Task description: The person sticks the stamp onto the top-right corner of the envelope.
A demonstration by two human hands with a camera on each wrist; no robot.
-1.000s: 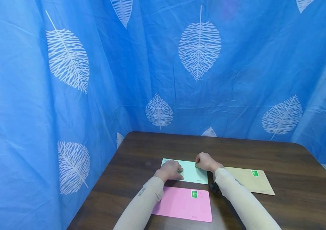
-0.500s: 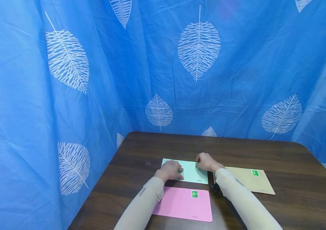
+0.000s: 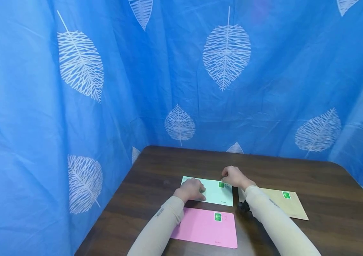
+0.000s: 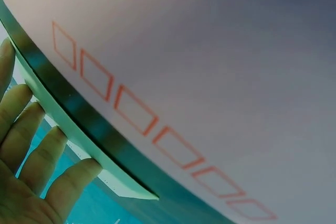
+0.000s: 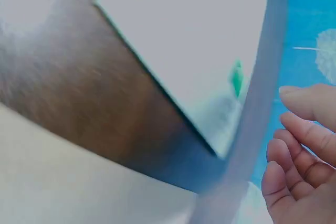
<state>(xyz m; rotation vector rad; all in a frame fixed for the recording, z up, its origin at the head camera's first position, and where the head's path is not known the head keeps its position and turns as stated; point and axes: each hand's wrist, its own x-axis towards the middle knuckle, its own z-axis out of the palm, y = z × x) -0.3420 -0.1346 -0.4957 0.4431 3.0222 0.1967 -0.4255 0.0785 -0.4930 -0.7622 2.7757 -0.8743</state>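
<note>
A mint-green envelope [image 3: 213,196] lies flat on the dark wooden table, a small green stamp [image 3: 221,185] at its upper right corner. On the envelope's left part rests my left hand [image 3: 190,189], its fingers spread along the edge of the envelope [image 4: 58,116] in the left wrist view. My right hand [image 3: 235,176] is just beyond the stamped corner. In the right wrist view its fingers [image 5: 278,153] are loosely bent with nothing between them, apart from the stamp [image 5: 237,80] on the envelope.
Nearer me lies a pink envelope [image 3: 204,231] bearing a green stamp [image 3: 217,217]. To the right, partly behind my right sleeve [image 3: 277,220], is a beige envelope [image 3: 292,206] with its own stamp [image 3: 286,195]. A blue curtain [image 3: 149,89] with white leaves surrounds the table [image 3: 168,160].
My right hand has come off the mint envelope's stamped corner, up and to the right, and the stamp now shows. The left hand keeps its place. The head view has shifted slightly.
</note>
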